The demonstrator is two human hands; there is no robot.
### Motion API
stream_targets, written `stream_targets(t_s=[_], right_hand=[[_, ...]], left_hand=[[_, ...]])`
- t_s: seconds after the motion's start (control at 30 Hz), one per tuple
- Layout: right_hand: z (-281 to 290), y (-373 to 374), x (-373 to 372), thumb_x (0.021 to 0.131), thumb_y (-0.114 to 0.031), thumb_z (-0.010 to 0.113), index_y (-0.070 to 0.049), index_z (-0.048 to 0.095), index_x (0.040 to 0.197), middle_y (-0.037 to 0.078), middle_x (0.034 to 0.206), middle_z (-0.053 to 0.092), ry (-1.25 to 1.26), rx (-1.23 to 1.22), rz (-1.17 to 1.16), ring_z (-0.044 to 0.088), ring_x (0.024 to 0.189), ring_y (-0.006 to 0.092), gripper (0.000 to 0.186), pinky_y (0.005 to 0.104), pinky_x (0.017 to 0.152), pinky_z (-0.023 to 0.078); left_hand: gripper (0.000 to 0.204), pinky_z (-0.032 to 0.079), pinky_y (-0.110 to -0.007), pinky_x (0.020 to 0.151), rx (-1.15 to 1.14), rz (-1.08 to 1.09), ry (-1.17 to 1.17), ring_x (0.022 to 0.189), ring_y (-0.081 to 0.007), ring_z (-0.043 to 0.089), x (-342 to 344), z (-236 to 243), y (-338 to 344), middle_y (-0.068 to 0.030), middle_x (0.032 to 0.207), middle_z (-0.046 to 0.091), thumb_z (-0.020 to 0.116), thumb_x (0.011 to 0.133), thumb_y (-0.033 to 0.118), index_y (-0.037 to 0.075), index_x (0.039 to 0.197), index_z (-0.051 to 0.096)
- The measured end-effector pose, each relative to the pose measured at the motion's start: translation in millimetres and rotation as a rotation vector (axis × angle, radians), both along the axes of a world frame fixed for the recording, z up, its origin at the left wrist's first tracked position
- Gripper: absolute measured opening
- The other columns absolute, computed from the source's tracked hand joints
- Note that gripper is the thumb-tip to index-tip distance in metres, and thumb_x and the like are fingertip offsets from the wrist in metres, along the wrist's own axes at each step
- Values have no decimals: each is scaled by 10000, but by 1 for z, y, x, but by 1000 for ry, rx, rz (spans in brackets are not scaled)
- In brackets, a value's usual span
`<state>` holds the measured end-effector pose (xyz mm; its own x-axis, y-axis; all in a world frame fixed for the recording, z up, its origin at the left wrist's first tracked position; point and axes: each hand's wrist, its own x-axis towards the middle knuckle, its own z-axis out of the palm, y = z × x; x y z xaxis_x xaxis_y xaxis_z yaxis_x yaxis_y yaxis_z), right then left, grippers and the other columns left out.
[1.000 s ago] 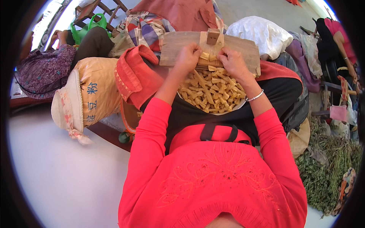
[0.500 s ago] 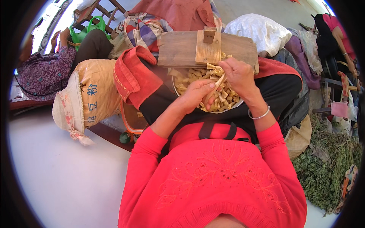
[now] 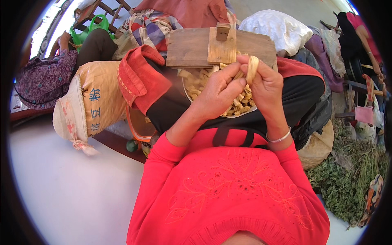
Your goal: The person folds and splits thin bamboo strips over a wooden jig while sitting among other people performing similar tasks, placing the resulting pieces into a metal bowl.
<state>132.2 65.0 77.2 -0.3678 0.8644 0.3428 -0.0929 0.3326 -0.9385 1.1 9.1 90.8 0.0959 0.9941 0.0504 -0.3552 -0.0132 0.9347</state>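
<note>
My left hand [image 3: 222, 87] and my right hand [image 3: 265, 85] meet above a round pan of pale yellow, crinkled pieces [image 3: 194, 83] in my lap. Both are closed on a looped, pale yellow dried strip [image 3: 252, 69], raised in front of the right fingertips. Its lower part is hidden by the fingers. Just beyond them a wide wooden board [image 3: 185, 47] lies across the pan's far side, with a narrower upright-grained plank [image 3: 218, 53] and a small wooden block [image 3: 223, 30] on it.
An orange sack [image 3: 104, 94] with a hat [image 3: 65, 116], red cloth [image 3: 139, 77] and an orange container [image 3: 136, 128] are left. A white sack [image 3: 273, 28] is beyond; dried plants [image 3: 347, 183] lie right. People sit at far left [image 3: 43, 81] and far right [image 3: 365, 41].
Both hands have come down from the board and closer together. The strip, stretched out between them half a second ago, is now raised in a loop at the right fingertips.
</note>
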Motion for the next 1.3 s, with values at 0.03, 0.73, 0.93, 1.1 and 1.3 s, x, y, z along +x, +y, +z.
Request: stream_targets(t_s=[0.03, 0.73, 0.93, 1.1, 1.3], right_hand=[[-22, 11, -5, 911, -141, 594, -44, 672, 1091, 19, 674, 624, -33, 222, -120, 557, 566, 110, 219, 248, 521, 425], [-85, -3, 22, 935, -249, 586, -26, 638, 1059, 24, 1005, 656, 261, -1038, 546, 612, 877, 114, 260, 246, 789, 479], [-87, -3, 17, 842, -19, 559, -17, 667, 887, 55, 1048, 649, -148, -348, 251, 586, 954, 189, 117, 315, 847, 449], [-61, 2, 13, 784, -41, 618, -36, 636, 803, 67, 1057, 636, -400, 380, -91, 572, 942, 265, 26, 366, 870, 411], [-54, 3, 18, 773, -110, 653, -66, 646, 822, 44, 1032, 635, -599, 485, -157, 578, 962, 243, 66, 393, 911, 365]], left_hand=[[258, 401, -187, 603, -13, 4, 17, 684, -30, 479, 3, -5, 3, 43, 827, 529, 542, 951, 136, 9, 1176, 540], [364, 478, -362, 761, 511, 379, 1084, 924, -332, 595, -1, -88, -16, -164, 1072, 617, 630, 816, 63, 22, 1171, 564], [396, 467, -336, 832, 376, 308, 936, 1001, -317, 584, 1, -73, -12, -165, 1087, 605, 620, 855, 77, -1, 1229, 516], [350, 489, -304, 792, -58, 128, 369, 942, -193, 612, 0, -68, 1, -161, 1040, 623, 553, 897, 72, -12, 1226, 468], [360, 447, -206, 742, 8, 200, 305, 844, -64, 543, 10, -63, 7, -47, 913, 604, 511, 919, 32, 4, 1271, 442]])
